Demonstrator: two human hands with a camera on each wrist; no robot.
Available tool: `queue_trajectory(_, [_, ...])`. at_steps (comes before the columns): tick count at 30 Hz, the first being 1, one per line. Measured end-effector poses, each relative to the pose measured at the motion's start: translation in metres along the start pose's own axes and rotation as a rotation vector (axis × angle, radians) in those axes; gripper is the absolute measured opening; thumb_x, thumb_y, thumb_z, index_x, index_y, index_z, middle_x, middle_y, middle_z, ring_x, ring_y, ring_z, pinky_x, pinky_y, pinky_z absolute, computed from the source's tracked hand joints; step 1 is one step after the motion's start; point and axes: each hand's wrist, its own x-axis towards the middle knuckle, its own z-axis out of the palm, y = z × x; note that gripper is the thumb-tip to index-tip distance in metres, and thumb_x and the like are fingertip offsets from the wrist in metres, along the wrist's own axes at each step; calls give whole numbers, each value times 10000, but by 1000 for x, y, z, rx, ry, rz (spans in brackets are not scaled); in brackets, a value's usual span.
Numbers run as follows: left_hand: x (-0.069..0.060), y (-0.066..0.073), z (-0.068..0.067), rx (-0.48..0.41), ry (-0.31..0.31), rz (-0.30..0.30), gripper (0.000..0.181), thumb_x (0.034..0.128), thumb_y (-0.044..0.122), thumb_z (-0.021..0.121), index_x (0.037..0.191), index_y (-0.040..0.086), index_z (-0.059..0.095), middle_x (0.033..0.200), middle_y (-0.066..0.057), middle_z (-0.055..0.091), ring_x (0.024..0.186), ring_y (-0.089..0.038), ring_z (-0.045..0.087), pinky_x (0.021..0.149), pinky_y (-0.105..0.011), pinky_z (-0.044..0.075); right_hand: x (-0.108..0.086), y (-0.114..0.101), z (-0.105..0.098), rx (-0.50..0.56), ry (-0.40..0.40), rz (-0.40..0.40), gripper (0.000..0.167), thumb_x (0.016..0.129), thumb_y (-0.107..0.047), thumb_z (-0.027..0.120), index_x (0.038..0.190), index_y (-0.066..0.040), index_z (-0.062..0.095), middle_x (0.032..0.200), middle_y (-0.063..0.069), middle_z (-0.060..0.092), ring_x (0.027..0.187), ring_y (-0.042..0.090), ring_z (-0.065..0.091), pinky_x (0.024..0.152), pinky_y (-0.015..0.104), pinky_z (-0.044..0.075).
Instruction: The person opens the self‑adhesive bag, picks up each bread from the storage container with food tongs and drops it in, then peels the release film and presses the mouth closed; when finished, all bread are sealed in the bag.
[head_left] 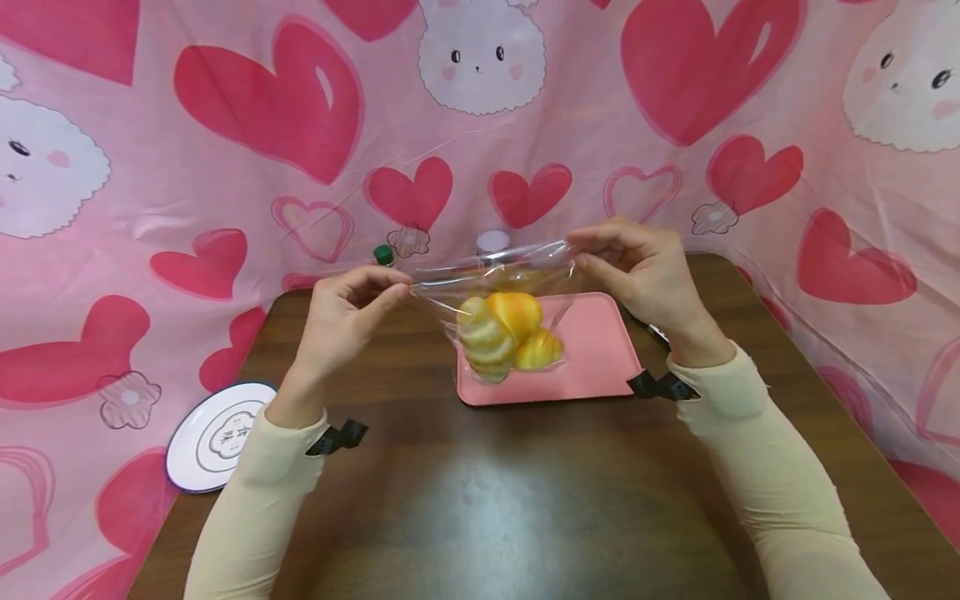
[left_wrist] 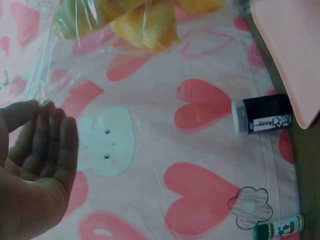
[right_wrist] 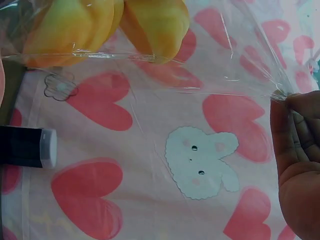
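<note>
A clear plastic bag (head_left: 435,293) is stretched between the two hands, above the table and in front of the tray. Inside it lie several bread rolls (head_left: 517,313), golden and pale yellow, some croissant-shaped. At the bag's left top corner, the left hand (head_left: 337,321) pinches the film between thumb and fingers. The right hand (head_left: 648,275) pinches the opposite top corner, slightly higher. In the left wrist view the thumb and fingertips of the left hand (left_wrist: 42,155) meet at the film. The right wrist view shows the right hand (right_wrist: 300,155) gripping a gathered corner.
A pink tray (head_left: 600,354) lies behind the bag on the brown wooden table (head_left: 480,475). A white plate (head_left: 198,446) with a blue rim sits at the left edge. Toward the back stand a green-capped bottle (head_left: 384,255) and a black bottle (left_wrist: 267,114) with a pale cap.
</note>
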Motion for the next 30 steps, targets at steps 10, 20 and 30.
queue_trajectory(10, [-4,-9,-8,-128,59,-80,99,970,61,619,1051,5,628,935,86,717,845,-73,694,808,-217,592,-5,21,25,-63,-43,116,261,827,59,749,1087,42,735,979,-78,766,781,106,737,715,249,606])
queue_trajectory(20, [-21,-23,-30,-108,82,-167,61,991,107,598,1021,65,629,867,108,755,804,-35,719,724,-194,587,-10,41,63,-101,-112,254,284,851,-69,774,1132,-43,742,1004,145,758,800,100,728,747,234,599])
queue_trajectory(30, [-37,-34,-54,-103,80,-296,56,989,132,610,1004,83,633,806,104,747,704,-43,709,682,-180,581,-7,49,97,-82,-192,373,275,856,-158,789,1125,-117,751,999,70,763,862,150,711,781,290,605])
